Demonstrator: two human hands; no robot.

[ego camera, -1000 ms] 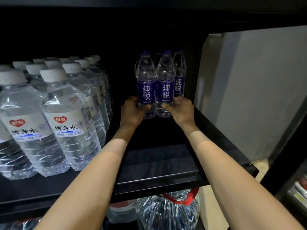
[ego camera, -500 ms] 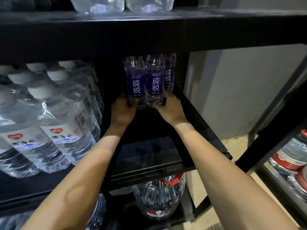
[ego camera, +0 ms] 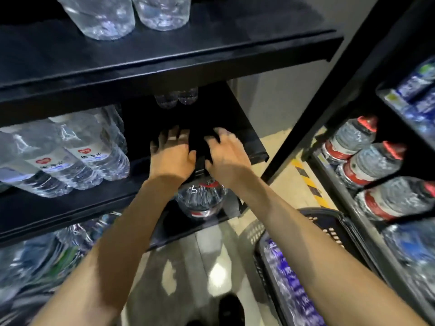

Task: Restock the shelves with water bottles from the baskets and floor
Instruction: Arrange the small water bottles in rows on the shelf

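Observation:
The purple-label water bottles [ego camera: 176, 98] stand at the back of the middle black shelf [ego camera: 244, 135]; only their clear bottoms show under the shelf above. My left hand [ego camera: 173, 156] and my right hand [ego camera: 226, 156] hover over the front of that shelf, fingers spread, holding nothing, well clear of the bottles. A dark basket [ego camera: 303, 222] at the lower right holds several purple-label bottles [ego camera: 289, 285].
Large white-capped bottles [ego camera: 70, 151] fill the left of the same shelf. Two clear bottles [ego camera: 127, 12] stand on the shelf above. A big red-handled jug [ego camera: 200, 198] sits on the shelf below. A second rack [ego camera: 376, 165] with red-capped bottles stands right. My shoe [ego camera: 229, 309] is on the grey floor.
Both hands have let go of the purple-label bottles and drawn back toward the shelf's front edge. The camera has tilted down, bringing the floor and basket into view.

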